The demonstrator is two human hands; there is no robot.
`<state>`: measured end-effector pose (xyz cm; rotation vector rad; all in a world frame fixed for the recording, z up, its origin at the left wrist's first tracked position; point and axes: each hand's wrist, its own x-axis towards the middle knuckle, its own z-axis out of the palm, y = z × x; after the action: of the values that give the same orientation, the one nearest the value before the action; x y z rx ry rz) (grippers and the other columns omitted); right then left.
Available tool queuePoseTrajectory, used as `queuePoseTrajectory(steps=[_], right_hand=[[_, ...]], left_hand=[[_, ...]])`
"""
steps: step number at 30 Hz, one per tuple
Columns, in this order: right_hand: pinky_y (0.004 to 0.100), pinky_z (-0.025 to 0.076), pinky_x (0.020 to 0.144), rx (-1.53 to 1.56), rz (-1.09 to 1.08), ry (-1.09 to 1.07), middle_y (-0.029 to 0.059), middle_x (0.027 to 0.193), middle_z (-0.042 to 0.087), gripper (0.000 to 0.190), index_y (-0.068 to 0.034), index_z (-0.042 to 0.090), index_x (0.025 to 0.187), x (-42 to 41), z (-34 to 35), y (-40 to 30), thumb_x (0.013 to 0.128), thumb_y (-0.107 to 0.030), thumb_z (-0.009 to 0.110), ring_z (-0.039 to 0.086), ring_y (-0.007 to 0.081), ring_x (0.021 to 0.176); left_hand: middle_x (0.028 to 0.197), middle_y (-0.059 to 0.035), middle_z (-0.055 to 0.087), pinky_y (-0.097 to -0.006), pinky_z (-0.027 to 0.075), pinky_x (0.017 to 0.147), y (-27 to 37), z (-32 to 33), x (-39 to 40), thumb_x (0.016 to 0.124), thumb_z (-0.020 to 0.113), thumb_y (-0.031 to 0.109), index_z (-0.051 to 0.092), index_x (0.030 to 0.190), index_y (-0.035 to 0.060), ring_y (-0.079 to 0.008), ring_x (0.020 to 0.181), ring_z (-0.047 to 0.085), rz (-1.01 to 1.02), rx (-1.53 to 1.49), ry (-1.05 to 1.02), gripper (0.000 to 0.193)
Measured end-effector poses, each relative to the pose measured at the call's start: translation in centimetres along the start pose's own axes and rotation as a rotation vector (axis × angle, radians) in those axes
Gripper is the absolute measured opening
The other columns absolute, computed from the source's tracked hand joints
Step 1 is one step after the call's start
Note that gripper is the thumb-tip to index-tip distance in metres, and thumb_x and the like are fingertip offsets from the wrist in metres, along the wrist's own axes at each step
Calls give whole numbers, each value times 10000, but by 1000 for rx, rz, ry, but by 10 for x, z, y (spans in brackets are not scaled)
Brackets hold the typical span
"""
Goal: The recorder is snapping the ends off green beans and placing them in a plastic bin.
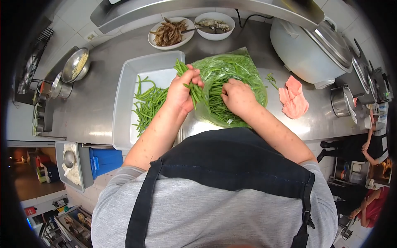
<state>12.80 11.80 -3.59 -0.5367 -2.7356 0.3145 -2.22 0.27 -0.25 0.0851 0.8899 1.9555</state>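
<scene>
My left hand (185,87) is closed around a bunch of green beans (195,94), raised between a white plastic tub and a clear plastic bag. Loose green beans (149,100) lie in the tub (118,107), partly covered by my left forearm. The open bag (246,62) is full of more green beans (217,98). My right hand (238,95) reaches into the bag's mouth, its fingers curled down against the beans there. Whether it grips any of them cannot be made out.
Behind the tub are a plate of dried fish (170,32) and a white bowl (214,26) with fish and a utensil. To the right lie bean scraps (272,80), a pink cloth (293,97) and a large lidded cooker (307,49). Two people stand farther right. An overhead shelf (204,9) crosses the back.
</scene>
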Motion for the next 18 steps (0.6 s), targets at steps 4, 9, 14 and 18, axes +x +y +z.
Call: queuePoseTrajectory(steps=[4,9,14,18], right_hand=[[412,451,790,187,132,-23,82,820,617,117,-75,632,824,5,-39,-9,796,-187,650,602,284,858],[390,427,785,90,-55,154,55,827,614,83,-84,648,822,-1,-74,-24,816,-166,633,600,257,863],[383,417,800,29,-75,272,43,816,597,101,-101,671,853,-3,-76,-17,826,-191,635,597,239,853],[385,413,801,-42,-45,280,47,817,598,96,-99,664,830,-6,-78,-16,831,-189,631,594,240,841]], left_hand=[[822,-15,575,-275,487,678,-1,3,-7,833,681,98,594,972,70,-143,708,567,140,737,-156,167],[876,-15,627,-291,484,767,-16,2,-11,799,762,147,667,926,41,-149,840,593,646,1427,-380,191],[896,-35,656,-279,487,761,-12,14,-19,807,764,161,674,937,47,-104,833,594,408,1262,-207,195],[932,-55,683,-273,490,772,-10,20,-23,816,756,176,679,946,50,-97,854,604,291,1213,-163,197]])
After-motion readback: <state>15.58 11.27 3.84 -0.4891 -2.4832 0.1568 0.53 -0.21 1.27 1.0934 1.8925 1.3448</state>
